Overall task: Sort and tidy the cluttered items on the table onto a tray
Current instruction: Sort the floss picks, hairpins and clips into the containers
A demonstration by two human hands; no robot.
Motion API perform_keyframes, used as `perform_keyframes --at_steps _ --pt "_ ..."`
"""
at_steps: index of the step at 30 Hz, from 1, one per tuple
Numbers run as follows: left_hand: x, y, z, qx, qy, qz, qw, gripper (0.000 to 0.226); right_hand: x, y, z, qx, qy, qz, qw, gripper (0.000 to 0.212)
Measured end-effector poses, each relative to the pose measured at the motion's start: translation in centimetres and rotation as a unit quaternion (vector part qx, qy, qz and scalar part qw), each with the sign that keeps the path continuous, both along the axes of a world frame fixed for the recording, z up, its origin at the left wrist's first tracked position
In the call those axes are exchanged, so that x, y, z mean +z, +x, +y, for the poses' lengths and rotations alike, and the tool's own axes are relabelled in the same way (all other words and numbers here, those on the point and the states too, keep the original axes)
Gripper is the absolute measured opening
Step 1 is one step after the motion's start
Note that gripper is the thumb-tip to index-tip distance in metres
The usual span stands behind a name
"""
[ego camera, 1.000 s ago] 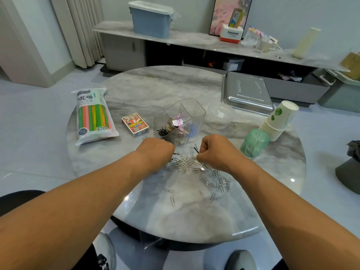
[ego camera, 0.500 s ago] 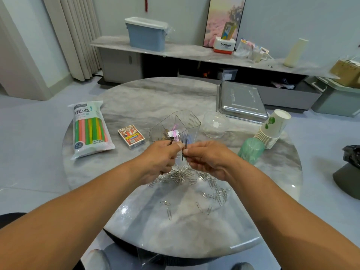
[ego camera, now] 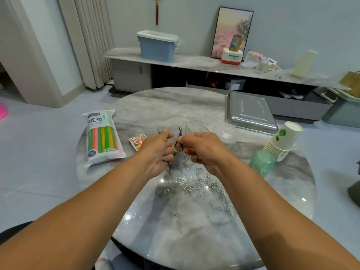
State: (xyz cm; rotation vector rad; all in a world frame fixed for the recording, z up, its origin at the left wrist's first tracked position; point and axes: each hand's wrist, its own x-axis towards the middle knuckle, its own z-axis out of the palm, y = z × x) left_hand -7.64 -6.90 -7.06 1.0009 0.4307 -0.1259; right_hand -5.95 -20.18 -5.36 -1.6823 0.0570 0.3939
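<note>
My left hand (ego camera: 157, 151) and my right hand (ego camera: 202, 149) are raised side by side over the round marble table (ego camera: 155, 106), each pinching thin black hairpins (ego camera: 178, 138). Right behind them stands a clear ribbed plastic container (ego camera: 194, 126), mostly hidden by my fingers. Several silver paper clips (ego camera: 194, 187) lie scattered on the table below my hands. The steel tray (ego camera: 249, 112) sits upside-down at the table's far right.
A pack of coloured straws (ego camera: 102, 137) lies at the left, a card deck (ego camera: 137, 141) beside it. A clear bowl (ego camera: 224, 131), a paper cup stack (ego camera: 282, 141) and a green cup stack (ego camera: 262, 162) are at the right.
Both hands lifted off the paper clip pile and came together in front of the clear container, now holding black hairpins. My head tilted up, showing more of the room.
</note>
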Motion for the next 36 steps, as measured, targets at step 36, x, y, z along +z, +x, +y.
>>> perform_keyframes --at_steps 36 --pt "-1.6 4.6 0.0 0.115 0.035 0.013 0.993 0.077 -1.1 2.3 2.8 -0.024 -0.376 -0.229 0.898 0.023"
